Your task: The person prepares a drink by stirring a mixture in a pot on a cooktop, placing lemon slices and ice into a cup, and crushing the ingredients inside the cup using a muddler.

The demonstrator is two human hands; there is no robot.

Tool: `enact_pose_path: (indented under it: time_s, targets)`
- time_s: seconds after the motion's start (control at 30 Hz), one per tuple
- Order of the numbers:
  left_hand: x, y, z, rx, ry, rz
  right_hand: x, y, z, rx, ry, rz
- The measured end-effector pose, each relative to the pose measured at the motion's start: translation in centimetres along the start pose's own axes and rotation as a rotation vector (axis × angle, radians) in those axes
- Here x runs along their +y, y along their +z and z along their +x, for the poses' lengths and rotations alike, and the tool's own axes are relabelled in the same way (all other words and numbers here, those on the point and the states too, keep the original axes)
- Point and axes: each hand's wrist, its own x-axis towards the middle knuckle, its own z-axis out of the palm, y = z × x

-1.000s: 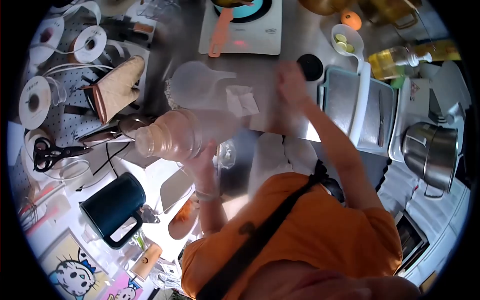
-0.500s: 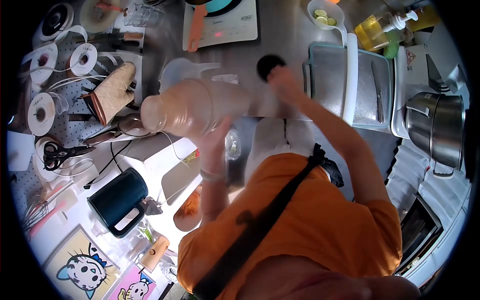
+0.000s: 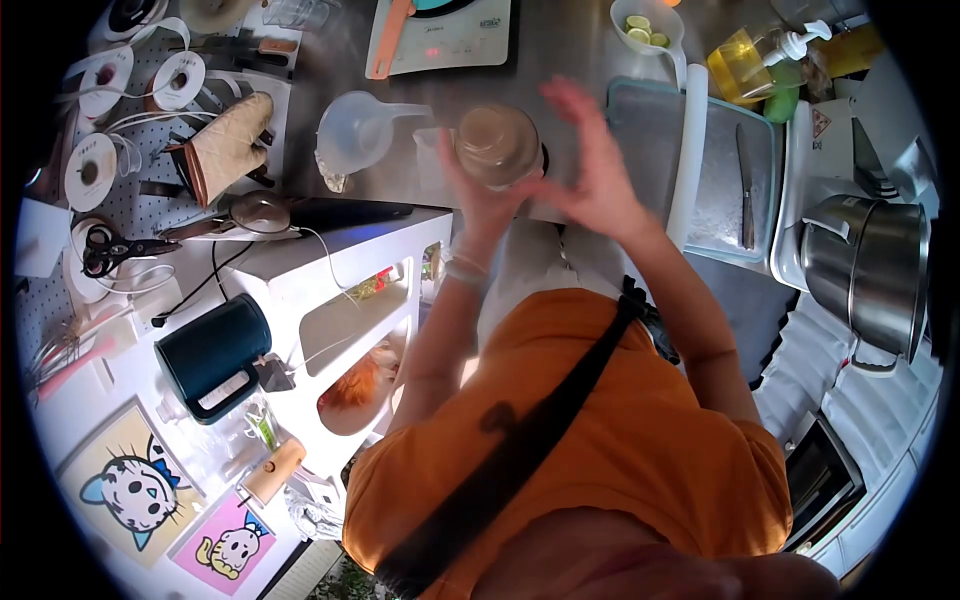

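A translucent brownish plastic bottle [image 3: 497,140] stands on end over the steel counter, seen from above, its narrower end toward me. My left hand [image 3: 478,200] is wrapped round the bottle's near left side. A dark rim shows at the bottle's right edge; most of that dark part is hidden beneath it. My right hand [image 3: 595,175] is beside the bottle on the right, fingers spread and thumb close to its near side. Whether that thumb touches the bottle, I cannot tell. Left of the bottle lies a clear plastic scoop or funnel with a handle [image 3: 355,135].
An induction cooker [image 3: 460,45] carries a pan with an orange handle [image 3: 390,40]. A white strainer-like bowl [image 3: 675,15] holds cut limes. To the right are a glass tray [image 3: 725,215] with a knife, a pump bottle [image 3: 738,70] and steel pots [image 3: 870,270]. A dark kettle [image 3: 210,345] is at left.
The bottle went from lying sideways to standing on end, moving right. The round black piece in my right hand is now mostly out of sight, and that hand has let go and spread.
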Motion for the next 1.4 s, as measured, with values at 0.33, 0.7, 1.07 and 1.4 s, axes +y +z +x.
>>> enact_pose_path:
  time_s: [0.33,0.7,1.07,1.4]
  targets:
    - [-2.7,0.4,-0.6,0.006,-0.055,-0.065,1.2,3.8,0.4,-0.333,-0.202,-0.370]
    - [-0.8,-1.1,-0.4,-0.152,-0.075,-0.217,4.2,2.1,5.9,0.268,-0.194,-0.553]
    - [-4.5,-11.5,3.5,-0.521,-0.056,0.064,20.3,3.7,-1.8,0.069,0.191,-0.987]
    - [-2.1,-12.0,6.6,-0.419,-0.012,0.074,17.6,-7.6,2.0,0.446,0.283,-1.075]
